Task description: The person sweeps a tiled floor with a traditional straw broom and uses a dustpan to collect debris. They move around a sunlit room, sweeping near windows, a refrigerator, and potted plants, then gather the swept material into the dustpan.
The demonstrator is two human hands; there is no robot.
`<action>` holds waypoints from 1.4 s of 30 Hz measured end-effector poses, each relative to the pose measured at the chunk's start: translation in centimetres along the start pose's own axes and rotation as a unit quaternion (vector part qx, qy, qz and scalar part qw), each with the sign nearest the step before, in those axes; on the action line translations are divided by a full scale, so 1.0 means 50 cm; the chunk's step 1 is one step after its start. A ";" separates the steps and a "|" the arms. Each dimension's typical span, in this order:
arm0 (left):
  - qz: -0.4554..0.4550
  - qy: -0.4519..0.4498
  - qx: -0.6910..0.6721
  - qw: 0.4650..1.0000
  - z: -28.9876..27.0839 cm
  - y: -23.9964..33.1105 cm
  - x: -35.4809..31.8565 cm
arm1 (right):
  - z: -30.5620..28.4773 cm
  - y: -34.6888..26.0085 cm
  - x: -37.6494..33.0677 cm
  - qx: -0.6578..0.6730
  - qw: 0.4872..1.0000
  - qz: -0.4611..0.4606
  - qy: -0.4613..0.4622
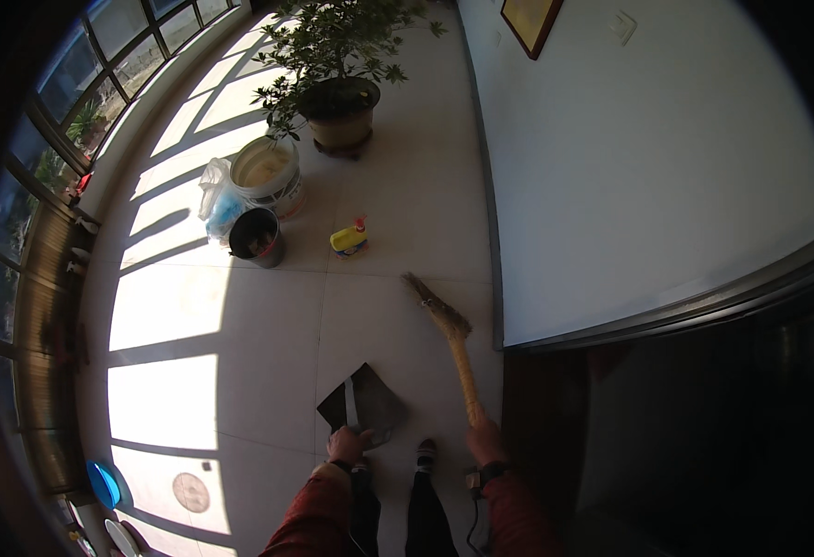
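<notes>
Tiled floor point(268, 325) with buckets point(258, 237), bottle point(348, 239)

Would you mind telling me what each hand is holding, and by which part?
The left hand holds the dark dustpan by its handle; the right hand holds the straw broom by its handle's near end.

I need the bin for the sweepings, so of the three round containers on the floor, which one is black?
The small black bucket, nearest the dustpan. The white bucket behind it is larger, and the plant pot holds a shrub.

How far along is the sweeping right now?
Done: cannot tell; the tiled floor shows no dirt pile. In hand: the left hand holds the dustpan and the right hand holds the broom, its bristles near the wall. Left: the dustpan looks empty.
</notes>
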State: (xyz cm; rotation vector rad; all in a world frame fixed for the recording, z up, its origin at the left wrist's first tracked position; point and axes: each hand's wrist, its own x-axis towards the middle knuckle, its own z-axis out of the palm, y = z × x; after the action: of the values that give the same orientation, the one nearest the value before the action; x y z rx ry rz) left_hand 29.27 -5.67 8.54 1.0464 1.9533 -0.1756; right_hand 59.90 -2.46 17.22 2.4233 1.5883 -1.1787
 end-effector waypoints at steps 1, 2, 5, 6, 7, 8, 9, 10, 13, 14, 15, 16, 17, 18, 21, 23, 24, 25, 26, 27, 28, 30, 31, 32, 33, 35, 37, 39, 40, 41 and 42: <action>-0.009 0.006 -0.007 1.000 -0.004 -0.003 0.001 | 0.020 -0.018 0.012 -0.058 0.998 -0.013 0.021; -0.020 0.005 -0.012 1.000 -0.009 -0.005 0.003 | 0.044 -0.027 -0.001 -0.063 0.998 -0.011 -0.001; -0.017 -0.013 -0.029 0.999 -0.021 -0.012 0.016 | 0.104 -0.006 -0.106 -0.013 0.997 -0.077 0.003; -0.015 0.005 -0.034 0.999 -0.023 -0.014 0.022 | 0.115 0.015 -0.152 -0.047 0.995 -0.081 -0.026; -0.013 0.021 -0.038 0.999 -0.026 -0.016 0.028 | 0.127 0.035 -0.183 -0.074 0.989 -0.019 -0.125; -0.016 0.026 -0.039 0.999 -0.029 -0.019 0.034 | 0.134 0.058 -0.221 -0.085 0.978 0.011 -0.188; -0.006 0.035 -0.050 0.998 -0.033 -0.022 0.040 | 0.134 0.085 -0.255 -0.053 0.983 -0.045 -0.171; -0.002 0.035 -0.058 0.998 -0.038 -0.025 0.043 | 0.129 0.111 -0.279 -0.016 0.986 -0.090 -0.142; -0.007 0.049 -0.063 0.997 -0.058 -0.033 0.048 | 0.097 0.171 -0.361 0.126 0.987 -0.080 -0.052; -0.011 0.056 -0.061 0.997 -0.067 -0.035 0.047 | 0.086 0.184 -0.387 0.139 0.986 -0.085 -0.023; -0.008 0.057 -0.058 0.997 -0.076 -0.037 0.048 | 0.075 0.196 -0.408 0.153 0.984 -0.091 0.007; -0.005 0.058 -0.056 0.997 -0.085 -0.038 0.049 | 0.068 0.205 -0.422 0.166 0.981 -0.098 0.037; -0.006 0.062 -0.051 0.997 -0.094 -0.041 0.050 | 0.064 0.214 -0.433 0.161 0.985 -0.055 0.006; -0.006 0.060 -0.050 0.997 -0.100 -0.042 0.052 | 0.066 0.221 -0.439 0.156 0.987 -0.010 -0.024; -0.012 0.058 -0.050 0.997 -0.111 -0.047 0.065 | 0.099 0.237 -0.419 0.126 0.984 0.114 -0.050; -0.016 0.051 -0.052 0.997 -0.117 -0.054 0.075 | 0.135 0.243 -0.385 0.139 0.978 0.149 -0.048; -0.018 0.062 -0.053 0.997 -0.120 -0.059 0.079 | 0.151 0.242 -0.372 0.161 0.975 0.145 -0.050; -0.025 0.071 -0.055 0.996 -0.125 -0.066 0.084 | 0.163 0.240 -0.366 0.184 0.971 0.142 -0.052; -0.038 0.074 -0.057 0.995 -0.130 -0.073 0.088 | 0.169 0.235 -0.362 0.193 0.967 0.156 -0.052; -0.035 0.066 -0.065 0.995 -0.135 -0.080 0.094 | 0.171 0.226 -0.361 0.201 0.964 0.167 -0.053; -0.041 0.056 -0.074 0.995 -0.143 -0.088 0.101 | 0.166 0.215 -0.365 0.207 0.961 0.174 -0.056; -0.061 0.072 -0.089 0.992 -0.158 -0.108 0.114 | 0.143 0.187 -0.381 0.206 0.956 0.196 -0.068; -0.037 0.182 -0.063 0.981 -0.154 -0.116 0.114 | 0.128 0.170 -0.385 0.202 0.955 0.205 -0.076; -0.055 0.184 -0.067 0.979 -0.158 -0.123 0.123 | 0.107 0.155 -0.391 0.245 0.943 0.208 -0.084; -0.069 0.184 -0.071 0.978 -0.160 -0.130 0.132 | 0.088 0.141 -0.394 0.288 0.929 0.215 -0.089; -0.044 0.144 -0.094 0.984 -0.166 -0.144 0.148 | 0.059 0.118 -0.395 0.337 0.908 0.229 -0.097; 0.003 0.096 -0.103 0.990 -0.174 -0.155 0.152 | 0.047 0.099 -0.383 0.312 0.916 0.227 -0.109; 0.067 0.047 -0.099 0.992 -0.190 -0.162 0.141 | 0.044 0.089 -0.372 0.282 0.927 0.217 -0.120; 0.111 0.048 -0.152 0.981 -0.195 -0.169 0.120 | 0.047 0.084 -0.366 0.267 0.932 0.210 -0.126; 0.103 0.034 -0.142 0.984 -0.207 -0.174 0.104 | 0.049 0.078 -0.363 0.251 0.938 0.201 -0.132; 0.107 0.031 -0.129 0.985 -0.219 -0.178 0.083 | 0.052 0.071 -0.360 0.238 0.942 0.192 -0.138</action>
State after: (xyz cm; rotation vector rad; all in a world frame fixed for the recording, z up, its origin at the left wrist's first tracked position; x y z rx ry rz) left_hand 14.76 -3.49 9.60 1.0875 1.8439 0.2264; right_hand 57.59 -19.29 24.66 2.4990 0.7673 -1.8688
